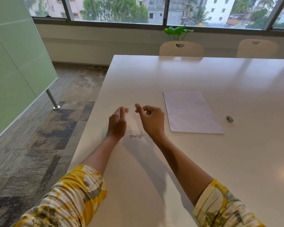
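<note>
Left hand (117,122): fingertips pinched; contents, I cannot tell;
Right hand (152,119): curled, seemingly empty;
Progress: bent metal staples (137,135) heaped on white bench (236,161); white paper stack (191,112) probably done

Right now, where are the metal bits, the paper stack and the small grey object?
metal bits (136,136), head view, middle of the pile.
paper stack (192,112), head view, centre of top sheet.
small grey object (229,119), head view, its middle.

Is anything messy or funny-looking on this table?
Yes. A little heap of thin, bent metal bits, maybe staples, lies loose on the white table between the person's wrists, like a tiny spill. The paper stack nearby lies flat and tidy.
</note>
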`<state>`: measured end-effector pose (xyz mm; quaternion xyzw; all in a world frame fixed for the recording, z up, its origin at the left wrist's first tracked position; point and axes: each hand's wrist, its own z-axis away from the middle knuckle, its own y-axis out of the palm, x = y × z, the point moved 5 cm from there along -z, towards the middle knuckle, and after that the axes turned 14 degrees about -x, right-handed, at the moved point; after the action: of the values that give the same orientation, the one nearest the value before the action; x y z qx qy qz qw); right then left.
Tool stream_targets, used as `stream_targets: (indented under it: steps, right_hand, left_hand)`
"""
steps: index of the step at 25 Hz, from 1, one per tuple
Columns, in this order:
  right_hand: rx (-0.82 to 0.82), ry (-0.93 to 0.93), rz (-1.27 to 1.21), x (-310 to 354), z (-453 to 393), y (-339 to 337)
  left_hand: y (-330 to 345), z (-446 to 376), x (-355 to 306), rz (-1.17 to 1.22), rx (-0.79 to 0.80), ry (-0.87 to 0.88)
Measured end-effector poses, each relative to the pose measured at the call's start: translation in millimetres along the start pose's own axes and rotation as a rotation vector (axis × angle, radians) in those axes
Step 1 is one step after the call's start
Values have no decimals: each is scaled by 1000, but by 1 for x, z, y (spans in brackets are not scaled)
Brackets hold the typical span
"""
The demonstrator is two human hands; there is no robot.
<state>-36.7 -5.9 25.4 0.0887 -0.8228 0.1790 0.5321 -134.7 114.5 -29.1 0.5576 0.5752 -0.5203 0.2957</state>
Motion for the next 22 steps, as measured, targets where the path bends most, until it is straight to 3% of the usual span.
stream_targets:
  steps: [6, 15, 20, 22]
  right_hand:
    - [352, -8, 267, -23, 6, 16]
    - [609, -302, 684, -60, 40, 12]
    - [754, -160, 513, -46, 62, 19]
    - [628, -3, 262, -38, 60, 9]
  left_hand:
    - [1, -1, -1, 1, 6, 2]
    - [3, -1, 2, -14, 27, 48]
    - [-3, 0, 4, 31, -1, 69]
    - [-5, 0, 6, 43, -7, 54]
